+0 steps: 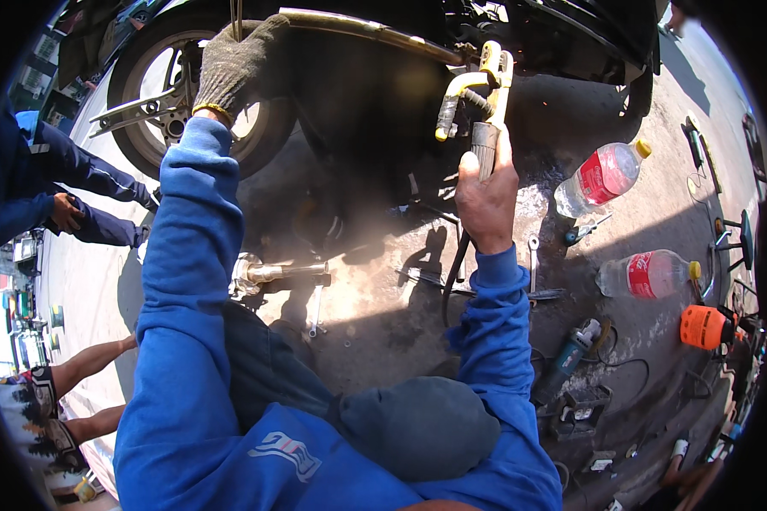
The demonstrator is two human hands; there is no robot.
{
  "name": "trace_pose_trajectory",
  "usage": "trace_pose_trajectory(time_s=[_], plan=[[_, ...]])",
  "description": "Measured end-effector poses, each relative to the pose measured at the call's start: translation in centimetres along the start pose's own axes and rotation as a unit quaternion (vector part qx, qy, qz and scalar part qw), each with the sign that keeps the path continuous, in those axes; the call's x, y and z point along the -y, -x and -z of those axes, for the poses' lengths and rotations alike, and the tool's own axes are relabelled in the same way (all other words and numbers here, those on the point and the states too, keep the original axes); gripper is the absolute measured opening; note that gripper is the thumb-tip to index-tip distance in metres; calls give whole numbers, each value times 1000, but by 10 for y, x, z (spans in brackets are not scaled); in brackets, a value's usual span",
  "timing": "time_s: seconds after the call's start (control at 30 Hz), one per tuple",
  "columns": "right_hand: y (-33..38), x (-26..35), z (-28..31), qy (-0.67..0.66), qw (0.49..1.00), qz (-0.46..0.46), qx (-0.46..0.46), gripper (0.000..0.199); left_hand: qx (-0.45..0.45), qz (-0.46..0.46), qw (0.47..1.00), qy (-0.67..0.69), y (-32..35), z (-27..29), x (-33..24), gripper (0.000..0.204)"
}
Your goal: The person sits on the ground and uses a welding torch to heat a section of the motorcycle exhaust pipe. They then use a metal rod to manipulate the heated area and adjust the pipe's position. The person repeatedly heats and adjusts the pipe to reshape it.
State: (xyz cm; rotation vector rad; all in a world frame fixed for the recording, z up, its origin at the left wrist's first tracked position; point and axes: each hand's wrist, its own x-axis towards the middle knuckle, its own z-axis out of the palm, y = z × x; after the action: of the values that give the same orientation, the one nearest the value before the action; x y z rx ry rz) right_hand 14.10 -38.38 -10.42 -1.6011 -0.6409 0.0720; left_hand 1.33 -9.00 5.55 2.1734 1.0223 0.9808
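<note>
My left hand [239, 64], in a grey knit glove, is stretched up and pressed against the dull metal exhaust pipe [375, 32] of a motorcycle, beside its rear wheel [149, 89]. My right hand [486, 200] is bare and grips the handle of a yellow welding electrode holder [486, 94], whose jaws point up toward the pipe. A black cable [453, 272] runs down from the holder past my wrist. Both arms wear blue sleeves.
On the concrete lie spanners [317, 311], a metal shaft part [273, 272], two plastic bottles with red labels [601, 175] [648, 274], an angle grinder [567, 358] and an orange tool [706, 326]. A person in dark blue [51, 183] crouches at the left; another person's arms [85, 366] show lower left.
</note>
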Motion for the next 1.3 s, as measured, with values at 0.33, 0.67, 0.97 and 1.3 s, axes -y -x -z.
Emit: trace_pose_trajectory(time_s=[0.33,0.67,0.97,1.3], plan=[[-4,-7,-3,6,999,-46,-4,65,-7,-7,1000,-28,-7,0,5,50],[-1,-7,-3,-71,997,-12,-14,57,-2,2,1000,-19,-2,2,-2,46],[0,4,-4,-52,998,-38,-14,50,2,-14,1000,-7,3,2,-6,47],[-6,-6,21,-473,839,-260,69,27,1,-10,1000,-14,0,1,-3,48]])
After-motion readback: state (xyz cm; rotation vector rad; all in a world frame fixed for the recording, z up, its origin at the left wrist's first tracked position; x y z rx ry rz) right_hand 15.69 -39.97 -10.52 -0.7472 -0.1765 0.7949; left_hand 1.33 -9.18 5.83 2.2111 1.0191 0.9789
